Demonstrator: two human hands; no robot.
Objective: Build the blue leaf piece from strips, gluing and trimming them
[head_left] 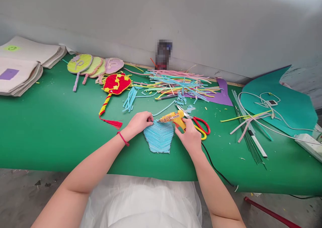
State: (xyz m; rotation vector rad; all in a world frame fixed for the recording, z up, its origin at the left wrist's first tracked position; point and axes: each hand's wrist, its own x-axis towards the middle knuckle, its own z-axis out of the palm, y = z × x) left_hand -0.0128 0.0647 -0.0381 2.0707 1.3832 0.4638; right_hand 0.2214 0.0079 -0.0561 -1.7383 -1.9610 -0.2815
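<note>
A blue panel (pixel 159 137) of pipe cleaners laid in V-shaped rows lies flat on the green table in front of me. My right hand (pixel 190 134) grips a yellow hot glue gun (pixel 177 119), its nozzle pointing left over the panel's top edge. At the panel's upper left corner, my left hand (pixel 139 123) has its fingertips pinched together. A blue pipe cleaner (pixel 164 109) runs from those fingertips toward the back right; the exact grip is partly hidden. Just behind the glue gun lie scissors (pixel 202 124) with red and yellow handles.
Loose pipe cleaners (pixel 176 83) are heaped at the back. Finished fans (pixel 117 84) lie at the left, beside stacked paper pads (pixel 22 73). A black cord (pixel 213 166) runs off the front edge. Wires (pixel 248 134), a white cable and a power strip (pixel 308 142) are at the right.
</note>
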